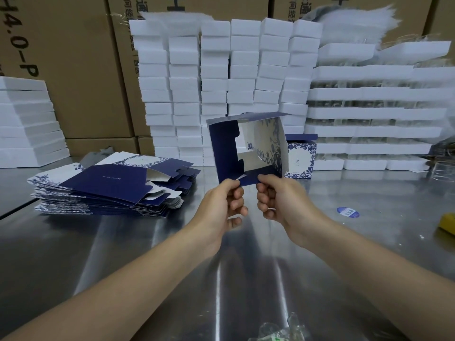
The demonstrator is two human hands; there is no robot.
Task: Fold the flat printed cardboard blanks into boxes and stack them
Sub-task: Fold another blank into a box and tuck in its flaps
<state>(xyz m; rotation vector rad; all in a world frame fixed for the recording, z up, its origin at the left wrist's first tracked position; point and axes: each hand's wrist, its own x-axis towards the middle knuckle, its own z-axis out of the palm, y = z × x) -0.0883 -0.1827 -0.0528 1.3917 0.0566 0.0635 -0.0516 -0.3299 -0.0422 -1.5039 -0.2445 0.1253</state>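
I hold a navy and white floral cardboard blank [248, 146] up in front of me, opened into a square tube with its open end facing me. My left hand [222, 205] pinches its lower left corner flap. My right hand [278, 198] pinches the lower navy flap beside it. A pile of flat printed blanks [110, 185] lies on the metal table [172, 254] at the left. One folded box [300, 156] stands upright behind the held blank, to its right.
White foam blocks [221, 77] are stacked in a tall wall at the back, with more at the far left [27, 124] and foam trays [374, 114] at the right. Brown cartons stand behind. A blue sticker [347, 212], a yellow object [446, 223] and crumpled plastic [278, 331] lie on the table.
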